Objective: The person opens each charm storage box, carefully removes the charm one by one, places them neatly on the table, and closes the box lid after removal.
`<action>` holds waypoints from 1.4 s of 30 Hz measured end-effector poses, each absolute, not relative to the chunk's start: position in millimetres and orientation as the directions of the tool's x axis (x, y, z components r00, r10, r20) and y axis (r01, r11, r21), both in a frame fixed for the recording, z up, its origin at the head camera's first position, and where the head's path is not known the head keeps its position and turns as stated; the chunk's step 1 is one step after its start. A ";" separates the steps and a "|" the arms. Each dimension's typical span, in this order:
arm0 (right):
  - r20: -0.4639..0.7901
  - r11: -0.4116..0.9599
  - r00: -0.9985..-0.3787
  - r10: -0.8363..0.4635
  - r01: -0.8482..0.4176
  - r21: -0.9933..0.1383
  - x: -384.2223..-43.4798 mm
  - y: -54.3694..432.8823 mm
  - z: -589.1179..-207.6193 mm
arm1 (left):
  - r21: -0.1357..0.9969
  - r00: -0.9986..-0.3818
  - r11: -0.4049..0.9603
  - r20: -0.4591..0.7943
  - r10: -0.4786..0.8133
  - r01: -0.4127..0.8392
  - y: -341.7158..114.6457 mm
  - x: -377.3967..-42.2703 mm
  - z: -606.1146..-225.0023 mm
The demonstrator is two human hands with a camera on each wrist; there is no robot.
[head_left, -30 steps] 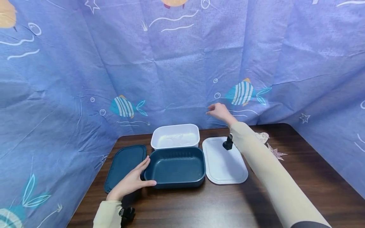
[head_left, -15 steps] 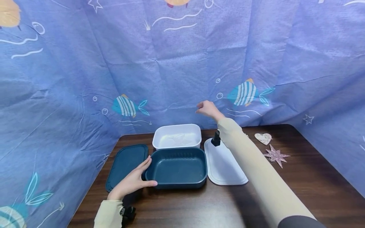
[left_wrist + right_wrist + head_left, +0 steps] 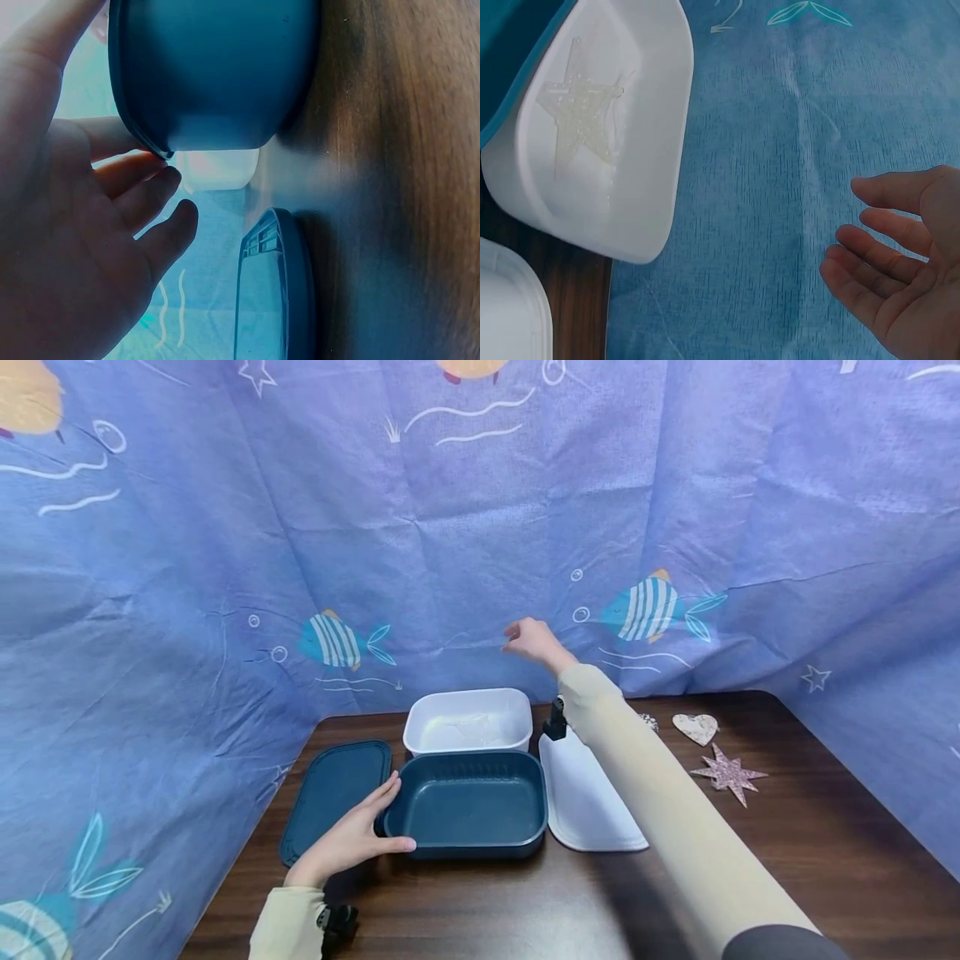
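Observation:
My left hand holds the left end of a dark blue food container, thumb at its near side and fingers at the far corner. In the left wrist view, the fingertips sit right at the container's rim. Just behind stands a white container, and a clear glittery star lies inside it. My right hand is raised in front of the cloth, up and to the right of the white container. Its fingers are loosely bent and nothing lies between them, as the right wrist view shows.
A dark blue lid lies to the left, a white lid to the right, partly under my right forearm. Further right are a pale heart, a pink glitter star and a partly hidden speckled piece. Patterned blue cloth hangs behind.
My right hand has moved left and slightly up, holding nothing, and the heart and pink star now show fully beside the sleeve. The left hand stays on the dark blue container.

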State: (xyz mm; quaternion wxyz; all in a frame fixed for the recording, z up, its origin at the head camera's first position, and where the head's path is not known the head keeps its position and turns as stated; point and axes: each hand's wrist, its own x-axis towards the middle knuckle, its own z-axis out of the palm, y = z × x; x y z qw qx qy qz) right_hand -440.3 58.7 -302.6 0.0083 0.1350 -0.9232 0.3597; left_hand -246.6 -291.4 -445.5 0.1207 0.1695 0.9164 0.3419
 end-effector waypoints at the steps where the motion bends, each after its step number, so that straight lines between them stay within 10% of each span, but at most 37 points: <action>1: 0.110 0.705 -0.963 -0.246 -0.255 -0.661 -440.3 56.8 -302.8 | 0.668 -0.914 0.709 -0.106 0.393 0.227 -291.2 -246.6 -445.7; 42: -0.298 0.748 -0.887 -0.352 -0.075 -0.659 -452.8 12.2 -393.3 | 0.620 -0.912 0.741 -0.096 0.398 0.258 -289.3 -240.2 -441.7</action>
